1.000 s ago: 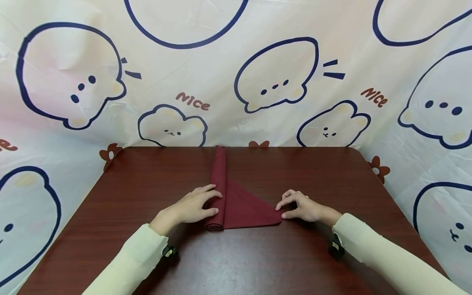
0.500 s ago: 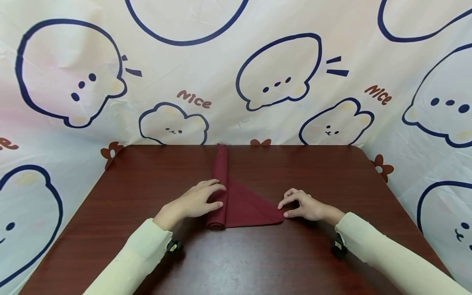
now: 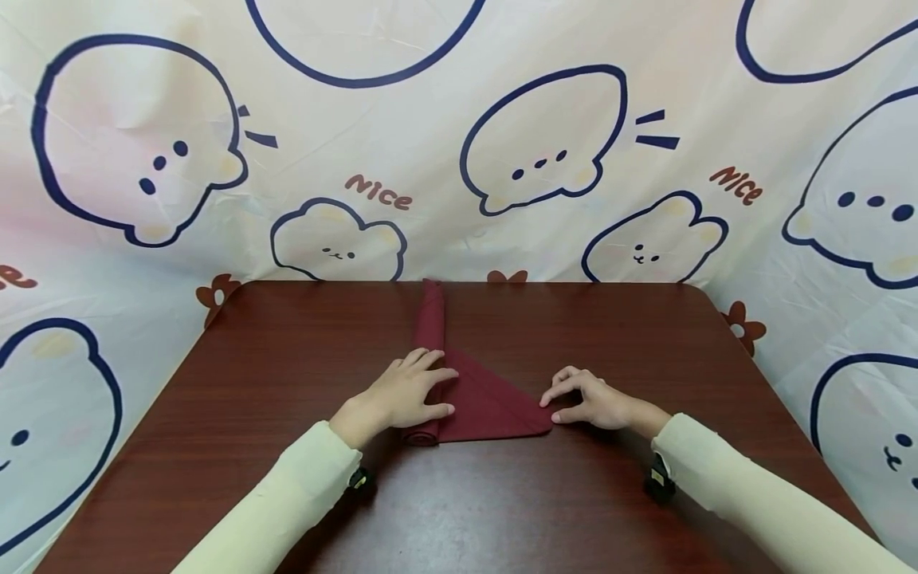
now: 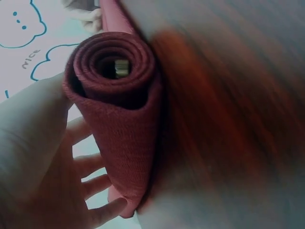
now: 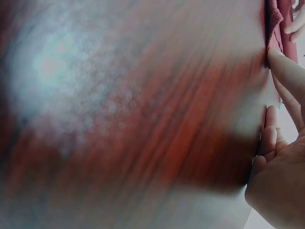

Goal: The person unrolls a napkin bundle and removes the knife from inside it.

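A maroon cloth [image 3: 488, 399] lies on the table, rolled on its left into a long tube [image 3: 430, 319], with a flat triangular flap to the right. My left hand [image 3: 405, 391] rests across the roll, its fingers extended over the top and the thumb near the flap. In the left wrist view, the roll's spiral end [image 4: 116, 67] faces the camera, and straight fingers [image 4: 90, 167] lie along its side. At the flap's right corner, my right hand [image 3: 591, 400] pinches the cloth between thumb and index finger. The corner's underside is hidden.
The dark brown table [image 3: 459, 510] has a glossy wood-grain top. A pale curtain [image 3: 430, 143] printed with cartoon bears and "Nice" lettering hangs behind and at both sides. The roll's far end reaches the table's back edge.
My left hand has shifted right, further over the roll, so its fingertips now reach the flap. The right hand stays at the corner. The view has shifted slightly.
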`<action>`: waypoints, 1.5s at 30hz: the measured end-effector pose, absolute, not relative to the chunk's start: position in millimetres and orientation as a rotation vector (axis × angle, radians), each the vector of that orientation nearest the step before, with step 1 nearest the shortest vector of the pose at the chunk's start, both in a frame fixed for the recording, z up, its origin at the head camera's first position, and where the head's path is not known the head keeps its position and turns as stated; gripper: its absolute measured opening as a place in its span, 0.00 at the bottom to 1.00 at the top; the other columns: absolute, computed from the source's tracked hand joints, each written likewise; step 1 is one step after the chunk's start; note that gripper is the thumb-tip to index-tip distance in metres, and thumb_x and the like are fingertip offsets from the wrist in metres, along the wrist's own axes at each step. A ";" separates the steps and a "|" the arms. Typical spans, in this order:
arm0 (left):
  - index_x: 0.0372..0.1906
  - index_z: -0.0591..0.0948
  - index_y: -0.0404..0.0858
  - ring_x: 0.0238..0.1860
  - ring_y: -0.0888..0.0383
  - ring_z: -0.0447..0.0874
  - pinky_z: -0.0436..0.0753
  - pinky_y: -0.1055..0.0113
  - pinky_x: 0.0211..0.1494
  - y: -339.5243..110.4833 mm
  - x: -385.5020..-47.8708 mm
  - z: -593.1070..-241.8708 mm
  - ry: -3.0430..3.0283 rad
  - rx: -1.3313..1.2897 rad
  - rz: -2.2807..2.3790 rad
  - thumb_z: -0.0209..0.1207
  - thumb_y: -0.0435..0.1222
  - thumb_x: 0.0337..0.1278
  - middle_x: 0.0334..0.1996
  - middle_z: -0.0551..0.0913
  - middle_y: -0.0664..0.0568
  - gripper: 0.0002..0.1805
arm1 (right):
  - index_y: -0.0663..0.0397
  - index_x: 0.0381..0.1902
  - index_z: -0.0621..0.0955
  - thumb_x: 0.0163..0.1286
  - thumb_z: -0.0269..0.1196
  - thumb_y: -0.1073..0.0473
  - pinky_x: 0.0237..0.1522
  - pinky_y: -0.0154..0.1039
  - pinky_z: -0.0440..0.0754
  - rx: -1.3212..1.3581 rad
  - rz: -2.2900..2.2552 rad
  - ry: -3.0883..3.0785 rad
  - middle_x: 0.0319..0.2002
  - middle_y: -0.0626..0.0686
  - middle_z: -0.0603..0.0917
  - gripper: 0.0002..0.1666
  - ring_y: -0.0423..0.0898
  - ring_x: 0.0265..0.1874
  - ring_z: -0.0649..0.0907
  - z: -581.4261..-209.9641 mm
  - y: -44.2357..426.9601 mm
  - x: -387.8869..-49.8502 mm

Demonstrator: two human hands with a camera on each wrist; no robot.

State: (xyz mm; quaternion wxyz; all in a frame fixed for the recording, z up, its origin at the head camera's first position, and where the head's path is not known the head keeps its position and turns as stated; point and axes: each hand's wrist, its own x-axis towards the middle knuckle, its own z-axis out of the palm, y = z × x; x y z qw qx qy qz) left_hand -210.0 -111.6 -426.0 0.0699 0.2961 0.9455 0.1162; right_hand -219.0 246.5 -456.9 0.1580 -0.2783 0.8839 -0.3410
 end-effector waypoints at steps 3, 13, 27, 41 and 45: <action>0.68 0.77 0.47 0.77 0.41 0.58 0.67 0.38 0.71 -115.0 -209.8 -428.3 2.855 0.874 0.313 0.61 0.55 0.64 0.76 0.64 0.42 0.30 | 0.41 0.43 0.89 0.62 0.73 0.56 0.53 0.62 0.61 -0.793 -0.980 2.528 0.49 0.49 0.76 0.11 0.49 0.54 0.72 -456.8 246.0 -219.1; 0.66 0.78 0.48 0.77 0.41 0.59 0.68 0.38 0.69 -130.9 -207.8 -428.8 2.859 0.841 0.359 0.61 0.55 0.63 0.77 0.63 0.43 0.29 | 0.41 0.43 0.88 0.62 0.73 0.55 0.53 0.61 0.62 -0.817 -0.973 2.536 0.50 0.50 0.76 0.10 0.48 0.54 0.72 -457.6 244.9 -217.5; 0.67 0.76 0.48 0.76 0.38 0.61 0.68 0.34 0.68 -154.2 -201.7 -422.9 2.853 0.795 0.462 0.63 0.51 0.62 0.77 0.64 0.41 0.29 | 0.42 0.43 0.88 0.62 0.72 0.56 0.55 0.64 0.59 -0.776 -0.993 2.526 0.50 0.49 0.75 0.11 0.51 0.57 0.70 -460.6 244.0 -215.0; 0.68 0.73 0.47 0.74 0.35 0.62 0.67 0.31 0.68 -180.5 -200.8 -417.5 2.842 0.690 0.491 0.61 0.46 0.62 0.75 0.65 0.38 0.30 | 0.42 0.43 0.89 0.62 0.73 0.57 0.52 0.64 0.59 -0.797 -0.997 2.525 0.49 0.50 0.76 0.11 0.49 0.54 0.72 -460.1 246.3 -219.0; 0.68 0.73 0.46 0.73 0.34 0.63 0.67 0.30 0.67 -189.8 -198.9 -418.4 2.852 0.658 0.470 0.61 0.45 0.61 0.74 0.67 0.37 0.30 | 0.42 0.43 0.89 0.62 0.73 0.57 0.53 0.64 0.59 -0.791 -0.991 2.524 0.49 0.50 0.76 0.11 0.49 0.55 0.72 -459.2 246.5 -219.5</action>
